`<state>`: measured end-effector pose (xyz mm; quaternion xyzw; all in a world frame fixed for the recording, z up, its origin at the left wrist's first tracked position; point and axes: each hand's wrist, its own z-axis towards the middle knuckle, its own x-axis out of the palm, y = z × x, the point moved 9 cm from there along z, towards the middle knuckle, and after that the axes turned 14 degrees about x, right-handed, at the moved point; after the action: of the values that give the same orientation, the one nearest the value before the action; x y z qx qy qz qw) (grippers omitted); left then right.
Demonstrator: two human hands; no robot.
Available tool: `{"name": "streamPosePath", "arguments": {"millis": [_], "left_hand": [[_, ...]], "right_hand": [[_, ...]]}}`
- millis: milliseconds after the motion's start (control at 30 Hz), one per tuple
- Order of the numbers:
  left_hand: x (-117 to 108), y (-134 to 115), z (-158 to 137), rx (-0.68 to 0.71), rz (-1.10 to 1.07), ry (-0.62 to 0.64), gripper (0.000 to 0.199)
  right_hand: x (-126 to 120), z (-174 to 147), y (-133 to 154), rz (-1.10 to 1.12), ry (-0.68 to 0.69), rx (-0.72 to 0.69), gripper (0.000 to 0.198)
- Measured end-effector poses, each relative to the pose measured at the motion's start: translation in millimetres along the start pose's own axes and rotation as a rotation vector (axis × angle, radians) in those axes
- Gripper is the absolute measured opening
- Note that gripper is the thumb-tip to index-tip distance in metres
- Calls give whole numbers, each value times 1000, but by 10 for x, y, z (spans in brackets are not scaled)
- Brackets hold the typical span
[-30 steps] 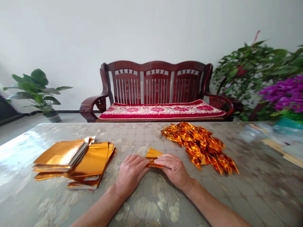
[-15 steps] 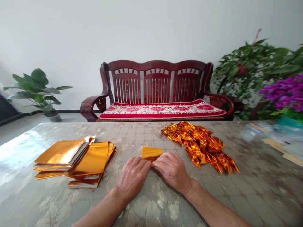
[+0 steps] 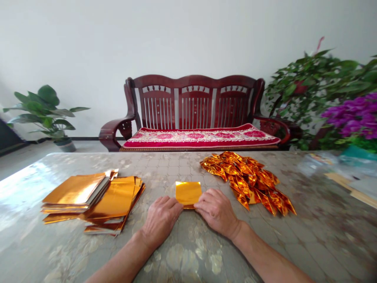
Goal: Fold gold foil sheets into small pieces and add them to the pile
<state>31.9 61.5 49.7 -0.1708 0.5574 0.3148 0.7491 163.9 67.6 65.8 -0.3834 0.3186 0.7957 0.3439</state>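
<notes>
A small gold foil paper (image 3: 188, 193) lies on the table between my hands, with a folded strip along its near edge. My left hand (image 3: 163, 215) has its fingers closed at the near left corner of the foil paper. At the near right corner, my right hand (image 3: 217, 212) pinches the same edge. To the left are loose stacks of flat gold foil paper (image 3: 113, 198). On the right lies a heap of folded, pointed gold foil pieces (image 3: 250, 177).
The table (image 3: 188, 251) has a patterned grey cover. Clear plastic packaging (image 3: 319, 163) and pale flat sheets (image 3: 352, 188) lie at its right side. Beyond the table stand a wooden bench (image 3: 194, 102) with a red cushion, a potted plant (image 3: 48, 112) and purple flowers (image 3: 355, 114).
My hands have moved apart from the middle of the near edge to its two corners. More of the foil paper's surface now shows, and it lies flatter.
</notes>
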Motion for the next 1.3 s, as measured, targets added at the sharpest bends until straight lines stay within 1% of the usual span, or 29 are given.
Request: {"name": "streamPosePath", "arguments": {"millis": [133,333,433,533,633,733,933,1167,1300], "left_hand": [[54,87,-36,-100,-122,37,26],[118,262,-93,-273,-375,-30,23],[155,345,-104,-369,-432,-32,20],[197,415,-119,-462,-460,-8,21],[221,463,-133,-528,-468,9,21],[228,485,-135,-558,-472,19,21],[228,518,-148,-599,-489,47,23],[198,515,-157,-580,-498,23,21],[156,477,-133,-524,-469,11,23]], "right_hand": [[53,4,-62,-23,82,33,9],[140,31,-158,14,174,130,17],[179,50,-207,38,192,202,17],[205,61,-266,52,202,286,14],[218,56,-336,79,219,376,11],[213,52,-360,103,233,410,9],[209,63,-357,84,241,417,19],[224,63,-370,18,225,441,19],[227,68,-357,-29,218,424,21]]}}
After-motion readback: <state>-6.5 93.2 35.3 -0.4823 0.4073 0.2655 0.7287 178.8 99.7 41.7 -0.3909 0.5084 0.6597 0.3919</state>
